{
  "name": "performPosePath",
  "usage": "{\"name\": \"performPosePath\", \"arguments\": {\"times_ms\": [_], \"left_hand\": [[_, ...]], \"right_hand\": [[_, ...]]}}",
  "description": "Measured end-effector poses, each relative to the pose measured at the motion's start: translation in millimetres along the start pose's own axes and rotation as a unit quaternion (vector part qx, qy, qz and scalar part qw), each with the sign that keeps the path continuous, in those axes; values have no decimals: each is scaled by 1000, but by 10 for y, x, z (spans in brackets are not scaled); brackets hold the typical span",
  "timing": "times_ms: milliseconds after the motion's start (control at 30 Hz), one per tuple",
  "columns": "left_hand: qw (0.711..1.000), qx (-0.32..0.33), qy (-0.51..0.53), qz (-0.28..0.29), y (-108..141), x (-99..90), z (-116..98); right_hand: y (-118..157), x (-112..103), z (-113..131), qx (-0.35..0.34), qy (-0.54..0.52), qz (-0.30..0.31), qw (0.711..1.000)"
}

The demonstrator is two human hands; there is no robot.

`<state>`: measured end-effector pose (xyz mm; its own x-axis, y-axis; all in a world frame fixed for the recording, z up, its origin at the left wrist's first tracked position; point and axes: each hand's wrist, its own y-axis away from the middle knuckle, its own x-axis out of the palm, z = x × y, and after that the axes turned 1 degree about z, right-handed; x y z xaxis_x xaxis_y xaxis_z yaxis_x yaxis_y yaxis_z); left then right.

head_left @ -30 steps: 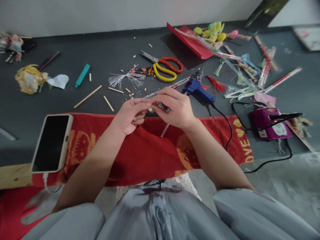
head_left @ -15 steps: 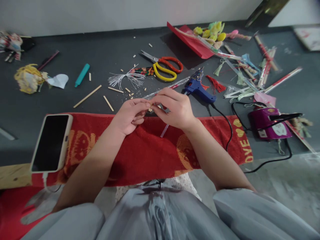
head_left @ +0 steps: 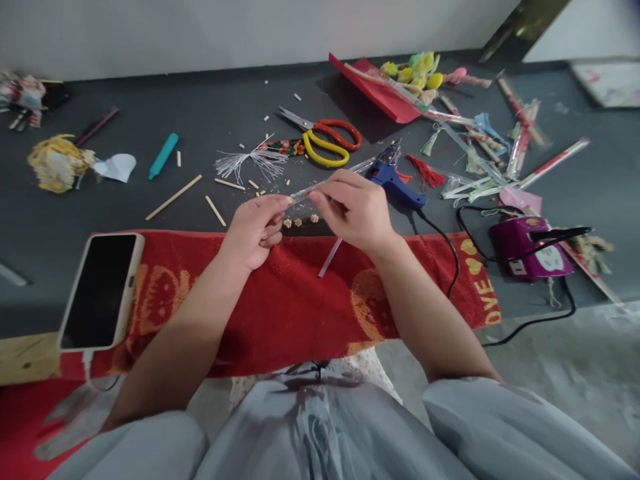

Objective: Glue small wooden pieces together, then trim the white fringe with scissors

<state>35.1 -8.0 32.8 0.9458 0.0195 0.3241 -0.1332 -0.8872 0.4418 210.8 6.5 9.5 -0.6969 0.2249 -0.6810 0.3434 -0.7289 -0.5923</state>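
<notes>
Fine fingertip work, both grips close, tips apart

Surface (head_left: 215, 93) runs beyond both grips; red towel (head_left: 290, 300) on its near edge, below them. L grip (head_left: 255, 233): thumb + finger pinched, seemingly on a tiny pale bit. R grip (head_left: 357, 213): fingertips drawn in, can't tell exact gap or if it has anything. Blue glue gun (head_left: 393, 180) just R of R grip; scissors (head_left: 330, 141) beyond it. Clear plastic strip (head_left: 363, 165) runs behind R grip, part hidden. 3 small flower-shaped pcs (head_left: 299, 222) near side of the gap betw. grips

Step, my read: handling small pcs by fingertip; next move calls for a light, steady pinch, w/ pcs undisturbed

Vs 0.5 s ago: tips then met, now apart; 3 pcs show vs approx. 2, prob. just uncovered
</notes>
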Motion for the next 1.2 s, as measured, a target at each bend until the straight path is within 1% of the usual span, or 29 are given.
{"name": "performPosePath", "arguments": {"times_ms": [133,167,233,267,333,433,533,600,733,800,867,933,1067,1133,1200], "left_hand": [[1000,11,6,-11,-19,-12,2],[1000,11,1,-10,-18,-14,3],[1000,11,-8,-10,-13,-14,2],[1000,11,-11,-10,-10,-13,2],[1000,14,-12,-9,-5,-13,1],[1000,18,-11,-5,-6,-17,6],[1000,22,-8,-1,-12,-26,16],[1000,29,-6,5,-15,-30,23],[999,33,7,4,-16,-35,28],[999,38,19,-4,-22,-40,30],[998,57,36,-11,-33,-49,32],[994,92,60,-15,-43,-58,31],[982,155,111,-1,-42,-65,14],[979,161,122,10,-36,-67,4],[981,151,123,14,-33,-69,-2]], "right_hand": [[-31,-116,-211,102,62,-44,992],[-34,-157,-268,131,76,-46,987],[-30,-251,-364,204,117,-31,971],[-22,-301,-399,240,151,-15,959],[5,-396,-443,305,230,15,924],[63,-502,-459,370,314,71,872],[104,-559,-453,388,336,154,844],[109,-574,-449,393,341,182,835],[86,-553,-454,395,344,173,834],[72,-531,-462,395,338,179,835],[62,-514,-469,397,331,185,836],[54,-506,-472,400,324,184,837],[45,-501,-470,405,319,183,837],[45,-496,-470,405,317,183,838],[47,-487,-471,400,316,186,840]]}}
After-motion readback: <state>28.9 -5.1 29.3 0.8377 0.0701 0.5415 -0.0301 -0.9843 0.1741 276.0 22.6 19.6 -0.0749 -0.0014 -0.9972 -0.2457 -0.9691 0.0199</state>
